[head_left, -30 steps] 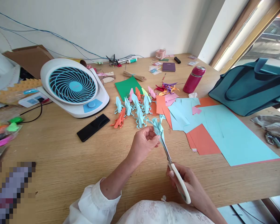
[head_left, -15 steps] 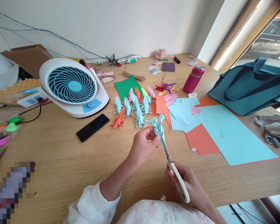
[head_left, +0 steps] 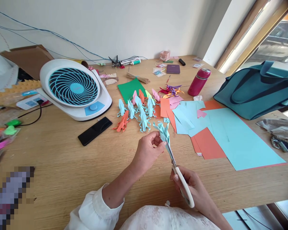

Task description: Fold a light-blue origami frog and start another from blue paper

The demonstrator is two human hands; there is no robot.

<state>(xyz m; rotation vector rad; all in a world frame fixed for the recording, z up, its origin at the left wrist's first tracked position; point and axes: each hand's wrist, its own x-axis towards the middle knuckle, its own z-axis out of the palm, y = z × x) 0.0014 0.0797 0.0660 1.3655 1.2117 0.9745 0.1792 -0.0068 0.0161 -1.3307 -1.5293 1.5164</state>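
- The light-blue folded paper figure (head_left: 163,133) is held just above the table (head_left: 62,166), about midway between its left and right edges and nearer the near edge than the far one.
- Change over the last second: the figure, both hands and the scissors (head_left: 179,175) sit almost where they were, with only a slight drift toward the right edge. The blades remain at the figure's near end. Judgement: the cut is under way and advancing slowly, if at all.
- Long axis: it runs from the near end, at the blades, away to the far left. The splayed end points toward the far edge. The scissors lie almost in line with this axis.
- The left hand (head_left: 147,151) pinches the figure's left side between thumb and fingertips.
- The right hand (head_left: 194,188) is closed around the white scissor handles, close to the near edge.
- Just beyond the figure stands a cluster of finished paper figures (head_left: 139,111), mostly light blue, some orange and pink.
- To the right lie a large blue sheet (head_left: 232,137) and an orange sheet (head_left: 207,143), overlapping.
- To the left lies a black phone (head_left: 95,130); behind it stands a white fan (head_left: 73,88).
- Toward the far right corner stand a red bottle (head_left: 198,81) and a teal bag (head_left: 254,89).
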